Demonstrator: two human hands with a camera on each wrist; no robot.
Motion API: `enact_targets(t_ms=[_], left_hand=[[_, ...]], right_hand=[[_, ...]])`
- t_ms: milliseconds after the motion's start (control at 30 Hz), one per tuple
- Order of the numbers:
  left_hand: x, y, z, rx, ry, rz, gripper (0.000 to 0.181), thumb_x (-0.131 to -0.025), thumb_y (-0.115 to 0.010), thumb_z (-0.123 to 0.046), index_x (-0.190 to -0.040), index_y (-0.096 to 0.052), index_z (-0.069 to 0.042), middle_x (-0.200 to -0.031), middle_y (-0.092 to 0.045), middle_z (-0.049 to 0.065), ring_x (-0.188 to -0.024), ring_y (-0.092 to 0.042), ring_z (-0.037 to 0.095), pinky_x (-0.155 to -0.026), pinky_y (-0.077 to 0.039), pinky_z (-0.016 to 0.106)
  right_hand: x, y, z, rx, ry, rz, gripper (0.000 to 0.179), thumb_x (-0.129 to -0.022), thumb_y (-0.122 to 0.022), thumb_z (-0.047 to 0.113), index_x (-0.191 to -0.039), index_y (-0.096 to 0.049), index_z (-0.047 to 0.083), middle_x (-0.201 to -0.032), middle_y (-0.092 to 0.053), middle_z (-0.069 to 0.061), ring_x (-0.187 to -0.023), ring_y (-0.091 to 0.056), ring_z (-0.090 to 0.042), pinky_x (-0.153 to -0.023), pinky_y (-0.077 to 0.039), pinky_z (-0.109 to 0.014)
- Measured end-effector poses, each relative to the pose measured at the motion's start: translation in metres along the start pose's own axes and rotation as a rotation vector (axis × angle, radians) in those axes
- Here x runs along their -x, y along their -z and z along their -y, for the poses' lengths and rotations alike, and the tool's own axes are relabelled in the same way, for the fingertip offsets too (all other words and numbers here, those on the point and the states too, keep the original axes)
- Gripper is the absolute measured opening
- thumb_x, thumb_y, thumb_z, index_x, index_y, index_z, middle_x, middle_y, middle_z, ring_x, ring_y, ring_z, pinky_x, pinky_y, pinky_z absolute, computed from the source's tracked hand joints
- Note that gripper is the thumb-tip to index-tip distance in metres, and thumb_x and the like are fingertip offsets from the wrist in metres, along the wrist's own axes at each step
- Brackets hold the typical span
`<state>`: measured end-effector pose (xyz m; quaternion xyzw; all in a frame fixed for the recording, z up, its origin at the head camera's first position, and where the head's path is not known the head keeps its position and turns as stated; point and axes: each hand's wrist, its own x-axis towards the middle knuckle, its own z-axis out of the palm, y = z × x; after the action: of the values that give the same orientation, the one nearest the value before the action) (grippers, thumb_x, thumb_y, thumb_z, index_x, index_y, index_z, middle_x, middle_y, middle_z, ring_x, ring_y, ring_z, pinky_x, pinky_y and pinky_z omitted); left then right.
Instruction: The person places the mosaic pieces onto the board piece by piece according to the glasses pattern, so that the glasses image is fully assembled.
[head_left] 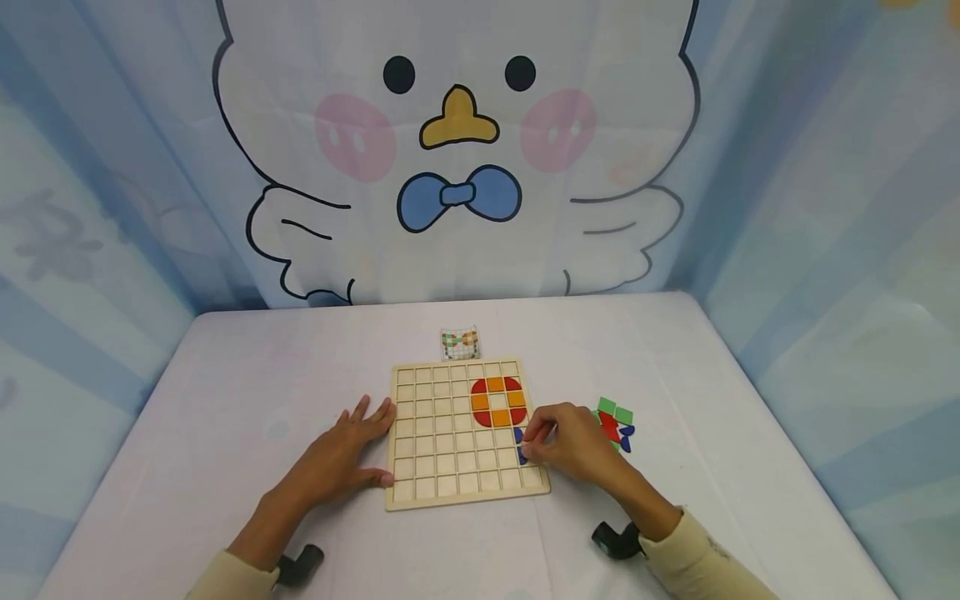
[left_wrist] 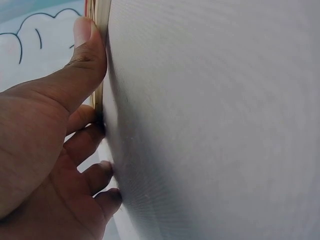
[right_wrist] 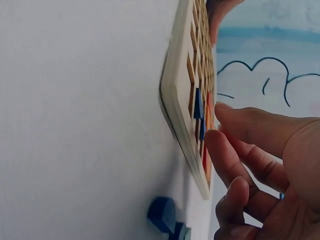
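A wooden grid board (head_left: 442,433) lies on the white table. Red quarter-round and orange square tiles (head_left: 495,384) form a ring in its upper right cells. Below them, blue tiles (right_wrist: 198,103) sit in cells near the right edge. Spread along the board's left edge, my left hand (head_left: 341,454) touches it with thumb and fingertips. My right hand (head_left: 570,442) is over the board's right side, fingertips beside the blue tiles and partly covering them in the head view. Its thumb and forefinger stand slightly apart in the right wrist view, with no tile visible between them.
Loose green, red and blue tiles (head_left: 627,431) lie right of the board, partly behind my right hand. A small pattern card (head_left: 460,343) rests just beyond the board's far edge. A curtain with a cartoon bird (head_left: 457,250) hangs behind the table (head_left: 300,358).
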<state>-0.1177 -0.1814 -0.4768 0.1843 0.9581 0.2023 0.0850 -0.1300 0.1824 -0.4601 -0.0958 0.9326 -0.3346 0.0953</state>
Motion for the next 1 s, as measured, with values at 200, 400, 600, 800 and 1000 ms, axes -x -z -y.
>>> enact_targets(t_ms=[200, 400, 600, 800, 1000], left_hand=[[0.001, 0.0, -0.001, -0.005, -0.003, -0.004, 0.106, -0.078, -0.09, -0.042, -0.164, -0.039, -0.009, -0.171, -0.036, 0.011, -0.161, -0.026, 0.046, -0.126, -0.031, 0.067], [0.001, 0.001, -0.001, -0.003, -0.006, -0.002, 0.106, -0.078, -0.09, -0.042, -0.164, -0.039, -0.009, -0.171, -0.036, 0.012, -0.161, -0.026, 0.046, -0.127, -0.03, 0.067], [0.001, 0.001, 0.0, -0.004, -0.019, -0.01, 0.106, -0.077, -0.09, -0.043, -0.164, -0.039, -0.008, -0.17, -0.036, 0.012, -0.161, -0.027, 0.047, -0.126, -0.031, 0.067], [0.0, 0.001, 0.0, 0.001, -0.014, -0.004, 0.106, -0.077, -0.09, -0.043, -0.164, -0.039, -0.008, -0.171, -0.036, 0.012, -0.161, -0.026, 0.046, -0.127, -0.03, 0.066], [0.0, 0.0, 0.0, 0.003, -0.007, 0.001, 0.107, -0.078, -0.09, -0.044, -0.164, -0.039, -0.008, -0.171, -0.035, 0.011, -0.162, -0.025, 0.046, -0.127, -0.03, 0.066]], right_hand=[[0.005, 0.015, -0.007, -0.005, -0.055, -0.038, 0.016, -0.087, -0.088, 0.013, -0.085, -0.075, 0.022, -0.076, -0.065, 0.006, -0.069, -0.056, -0.015, -0.057, -0.048, -0.025], [0.014, 0.029, -0.023, 0.019, -0.058, -0.046, 0.014, -0.087, -0.088, 0.012, -0.089, -0.077, 0.02, -0.075, -0.066, 0.007, -0.066, -0.055, -0.015, -0.056, -0.047, -0.025], [0.025, 0.036, -0.036, 0.043, -0.029, -0.024, 0.019, -0.082, -0.092, 0.009, -0.09, -0.079, 0.019, -0.077, -0.068, 0.01, -0.074, -0.055, -0.012, -0.063, -0.045, -0.022], [0.032, 0.037, -0.042, 0.043, -0.032, 0.03, 0.023, -0.078, -0.095, 0.011, -0.091, -0.08, 0.021, -0.081, -0.069, 0.01, -0.075, -0.056, -0.013, -0.064, -0.045, -0.022], [0.033, 0.033, -0.044, 0.039, 0.009, 0.074, 0.021, -0.079, -0.094, 0.01, -0.091, -0.081, 0.02, -0.085, -0.071, 0.01, -0.08, -0.06, -0.012, -0.069, -0.052, -0.019]])
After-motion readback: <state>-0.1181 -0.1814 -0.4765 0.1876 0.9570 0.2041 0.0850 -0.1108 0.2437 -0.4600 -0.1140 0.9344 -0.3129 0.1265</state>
